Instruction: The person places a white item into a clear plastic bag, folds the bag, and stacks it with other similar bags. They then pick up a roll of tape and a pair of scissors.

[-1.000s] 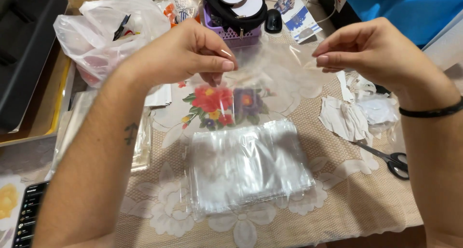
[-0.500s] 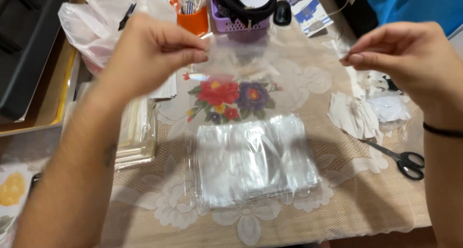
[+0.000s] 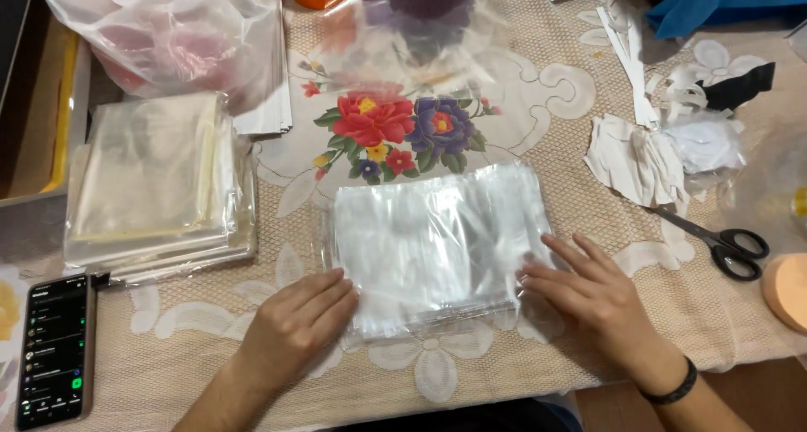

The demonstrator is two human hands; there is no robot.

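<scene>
On a lace tablecloth (image 3: 588, 155) printed with flowers, a person's two hands press flat on the near corners of a stack of clear plastic bags (image 3: 437, 243). The left hand (image 3: 294, 331) lies open, fingers together, on the stack's near left corner; the right hand (image 3: 588, 293) lies open, fingers slightly spread, against its right edge. Neither hand grips anything.

The stack sits in the middle of the table, just below the flower print. A single loose sheet of clear film (image 3: 403, 37) lies beyond it, curling upward. The slick bags look liable to slide and fan out if the hands push unevenly, and the loose sheet could drift off with any draught. Scissors (image 3: 723, 243) rest well to the right beside paper scraps (image 3: 639, 155); a careless sweep of the right hand might catch them. A phone (image 3: 55, 348) lies near the left edge, beside another pile of bags (image 3: 155, 180).
</scene>
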